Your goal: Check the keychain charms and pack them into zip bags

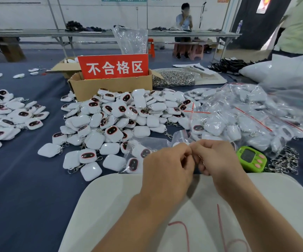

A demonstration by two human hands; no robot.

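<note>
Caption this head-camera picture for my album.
Left hand and right hand pinch a small item before heaped keychain charms.

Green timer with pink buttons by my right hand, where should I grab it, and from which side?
Probably from above: the lime-green plastic timer lies flat, face up, with bagged white charms behind and loose metal clasps to its right. Pinch its rounded side edges, staying off the pink buttons.

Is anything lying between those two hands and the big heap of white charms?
Only clear zip bags, lying just beyond the left hand and right hand, at the near edge of the heap. Nothing else visible blocks the reach.
</note>
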